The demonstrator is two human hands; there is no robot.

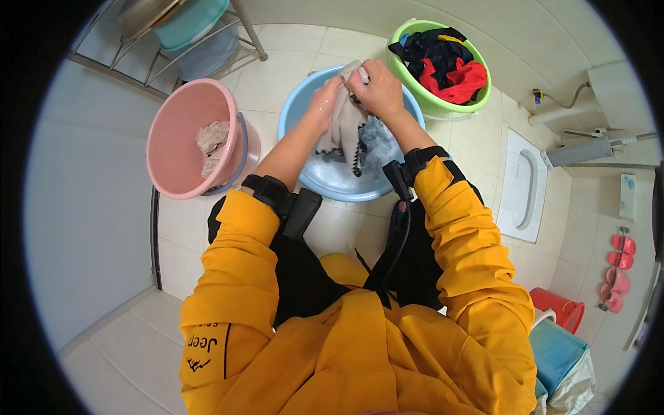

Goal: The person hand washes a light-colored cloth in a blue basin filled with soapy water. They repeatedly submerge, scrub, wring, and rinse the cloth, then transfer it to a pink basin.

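Observation:
A light blue plastic basin [358,197] with sudsy water stands on the floor in front of me. Over it, my left hand [327,98] and my right hand [380,89] grip a wet beige cloth [345,124] with a dark patterned edge. The cloth's lower end hangs down into the basin near the suds. A small pale object, perhaps soap or foam, shows at the fingers of my right hand; what it is I cannot tell.
A pink bucket [155,150] with beige cloths [212,137] stands left. Behind right is a green bucket [397,78] of dark and red clothes [456,83]. A metal rack [249,31] holds basins at the upper left. A squat toilet [524,187] lies right.

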